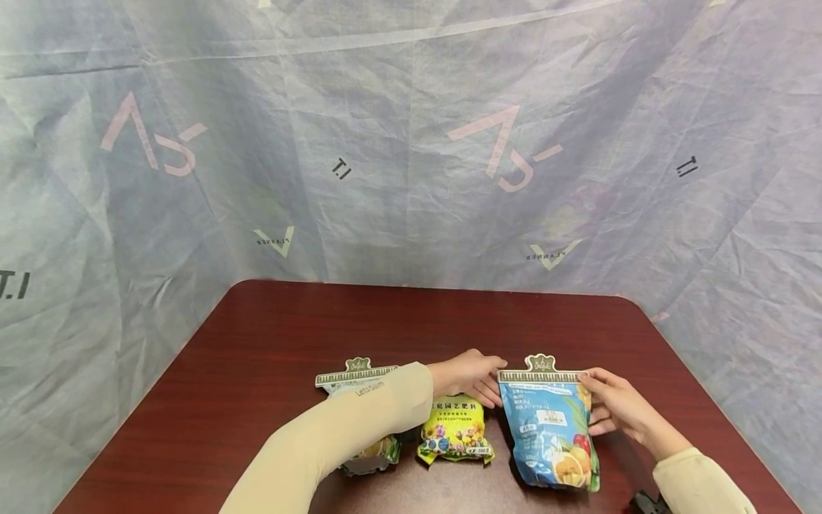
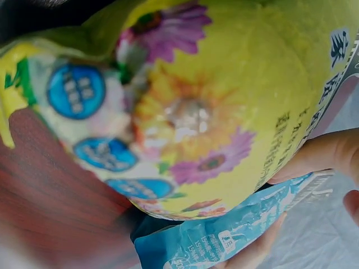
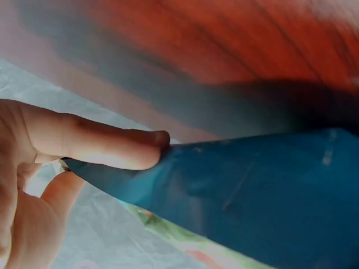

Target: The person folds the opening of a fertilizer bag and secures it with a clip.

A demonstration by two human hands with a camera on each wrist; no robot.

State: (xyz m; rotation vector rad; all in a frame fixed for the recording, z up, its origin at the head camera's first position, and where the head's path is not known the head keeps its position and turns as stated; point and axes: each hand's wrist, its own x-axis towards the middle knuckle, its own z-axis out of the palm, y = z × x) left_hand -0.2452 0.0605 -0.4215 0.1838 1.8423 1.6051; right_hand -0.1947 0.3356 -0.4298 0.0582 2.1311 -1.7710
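A blue pouch (image 1: 546, 435) with fruit pictures stands on the table, a wide metal clip (image 1: 541, 375) across its top. My right hand (image 1: 619, 407) pinches its upper right corner, thumb in front near the clip's end and fingers along the side. In the right wrist view a straight finger (image 3: 106, 140) lies along the pouch's blue face. My left hand (image 1: 469, 375) reaches across to the clip's left end, fingers extended right at the pouch's edge. Below that hand sits a yellow flower-printed fertilizer bag (image 1: 454, 428), which fills much of the left wrist view.
Left of the yellow bag, another clipped bag (image 1: 372, 457) is partly hidden behind my left sleeve (image 1: 347, 421). A small black object (image 1: 648, 502) lies by my right sleeve. The dark red table (image 1: 289, 335) ends at a grey printed cloth (image 1: 411, 214).
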